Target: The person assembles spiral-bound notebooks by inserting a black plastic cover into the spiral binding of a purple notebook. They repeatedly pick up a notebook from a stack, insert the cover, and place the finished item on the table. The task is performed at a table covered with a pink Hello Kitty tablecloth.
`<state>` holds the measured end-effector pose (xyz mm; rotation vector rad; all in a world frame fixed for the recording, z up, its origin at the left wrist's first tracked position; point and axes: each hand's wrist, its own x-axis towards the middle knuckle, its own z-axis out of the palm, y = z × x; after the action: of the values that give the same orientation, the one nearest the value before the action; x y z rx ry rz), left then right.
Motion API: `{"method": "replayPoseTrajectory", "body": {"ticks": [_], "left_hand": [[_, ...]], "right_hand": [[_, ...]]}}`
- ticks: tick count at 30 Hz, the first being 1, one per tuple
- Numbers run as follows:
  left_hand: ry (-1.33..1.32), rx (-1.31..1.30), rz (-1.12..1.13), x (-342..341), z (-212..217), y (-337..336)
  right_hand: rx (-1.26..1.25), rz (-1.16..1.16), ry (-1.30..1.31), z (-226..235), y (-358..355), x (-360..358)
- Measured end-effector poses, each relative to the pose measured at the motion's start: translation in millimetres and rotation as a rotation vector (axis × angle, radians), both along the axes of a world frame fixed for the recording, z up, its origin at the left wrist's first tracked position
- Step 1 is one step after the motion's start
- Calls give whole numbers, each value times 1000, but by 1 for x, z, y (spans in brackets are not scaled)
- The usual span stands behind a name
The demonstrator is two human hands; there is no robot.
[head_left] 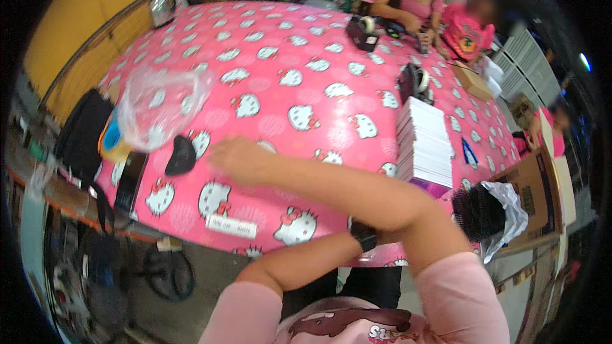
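Note:
My right arm reaches left across the table. My right hand (237, 160), slightly blurred, hovers or rests over the pink cloth with its fingers loosely extended and no object visible in them. Just left of its fingertips lies a small curved black item (181, 156), apart from the hand. My left forearm crosses under the right arm at the table's front edge, a black watch (364, 234) on its wrist. Of my left hand (386, 237) only a sliver shows; the right arm hides its fingers. A white printed strip (231, 226) lies flat near the front edge.
A clear plastic bag (164, 102), tape rolls (112, 135) and a black phone-like slab (131, 181) lie left. On the right stand a long stack of white cards (423, 140), tape dispensers (363, 33), a blue cutter (470, 151) and a cardboard box (532, 197). People sit beyond.

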<state>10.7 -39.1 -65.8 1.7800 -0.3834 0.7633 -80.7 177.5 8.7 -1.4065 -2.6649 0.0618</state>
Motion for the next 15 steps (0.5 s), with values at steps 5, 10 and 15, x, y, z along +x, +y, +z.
{"method": "replayPoseTrajectory", "body": {"ticks": [5, 10, 15], "left_hand": [[69, 382, -48, -7, 31, 15], [222, 815, -139, -6, 41, 18], [90, 273, -58, 11, -33, 8]], "right_hand": [[632, -51, 107, -87, 81, -57], [366, -99, 170, -55, 74, -44], [-89, -171, 493, 41, -26, 5]]}}
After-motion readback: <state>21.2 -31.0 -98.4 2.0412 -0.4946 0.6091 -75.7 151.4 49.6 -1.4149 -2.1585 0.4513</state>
